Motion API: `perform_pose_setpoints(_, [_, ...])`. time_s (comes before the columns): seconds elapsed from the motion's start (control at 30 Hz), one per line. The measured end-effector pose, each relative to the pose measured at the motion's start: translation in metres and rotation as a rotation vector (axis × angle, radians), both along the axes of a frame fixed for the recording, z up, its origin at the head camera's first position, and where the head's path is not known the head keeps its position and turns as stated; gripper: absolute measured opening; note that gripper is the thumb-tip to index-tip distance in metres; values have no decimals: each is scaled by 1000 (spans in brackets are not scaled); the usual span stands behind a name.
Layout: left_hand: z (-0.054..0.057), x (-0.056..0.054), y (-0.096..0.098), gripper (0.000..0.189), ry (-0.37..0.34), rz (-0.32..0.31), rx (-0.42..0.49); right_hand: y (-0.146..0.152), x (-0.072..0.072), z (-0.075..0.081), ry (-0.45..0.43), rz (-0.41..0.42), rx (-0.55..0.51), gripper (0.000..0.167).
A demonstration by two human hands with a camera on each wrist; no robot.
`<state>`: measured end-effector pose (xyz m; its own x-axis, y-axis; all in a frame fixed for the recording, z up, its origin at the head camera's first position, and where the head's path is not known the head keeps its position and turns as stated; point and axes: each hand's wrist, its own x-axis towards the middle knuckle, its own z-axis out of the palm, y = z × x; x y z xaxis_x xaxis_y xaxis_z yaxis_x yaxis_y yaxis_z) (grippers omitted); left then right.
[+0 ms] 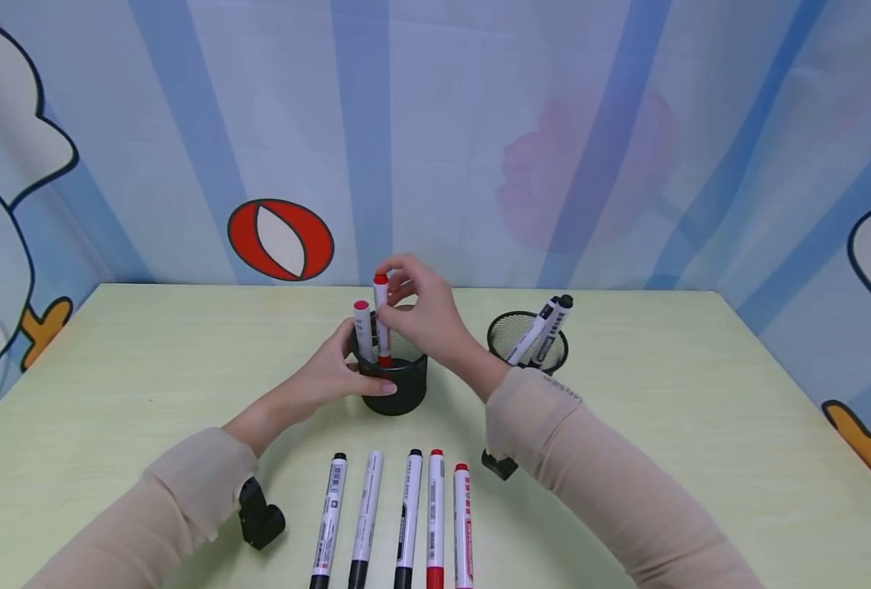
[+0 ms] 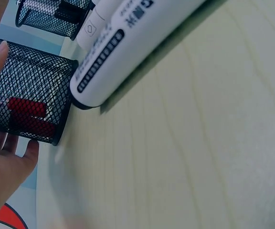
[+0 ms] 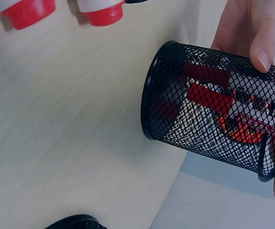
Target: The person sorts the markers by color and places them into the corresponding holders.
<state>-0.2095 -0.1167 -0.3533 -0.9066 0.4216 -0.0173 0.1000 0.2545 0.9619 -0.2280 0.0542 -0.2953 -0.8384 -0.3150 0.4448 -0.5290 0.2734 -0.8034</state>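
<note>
Red marker (image 1: pixel 383 317) is standing nearly upright inside the left mesh cup (image 1: pixel 397 394), red cap down; a second red marker (image 1: pixel 363 329) is standing beside it. Right hand (image 1: pixel 431 315) is pinching the first one's upper end, finger gap narrow, probably to keep it steady. Left hand (image 1: pixel 323 372) is wrapping the cup's side, thumb in front, likely stopping it from tipping. Right of these, another mesh cup (image 1: pixel 492 342) is holding two black-ended markers (image 1: pixel 543 334). Nearer, five loose markers (image 1: pixel 409 511) are lying side by side on the table (image 1: pixel 185 384).
</note>
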Motion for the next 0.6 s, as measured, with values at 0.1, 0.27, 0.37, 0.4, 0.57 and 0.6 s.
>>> perform_pose_setpoints(0.1, [0, 0, 0, 83, 4, -2, 1, -1, 0, -1, 24, 10, 16, 33])
perform_pose_setpoints(0.27, [1, 0, 0, 83, 3, -4, -1, -3, 0, -4, 57, 16, 36, 31])
perform_pose_setpoints(0.37, [2, 1, 0, 83, 0, -6, -2, -3, 0, -5, 75, 17, 51, 30])
perform_pose_setpoints(0.4, [2, 1, 0, 84, 0, -6, -3, -3, 0, -5, 79, 17, 57, 30])
perform_pose_setpoints(0.57, [2, 2, 0, 85, 1, -7, -2, -4, 0, -5, 89, 28, 75, 29])
perform_pose_setpoints(0.6, [2, 1, 0, 85, 0, -7, -3, -4, 0, -5, 90, 28, 78, 29])
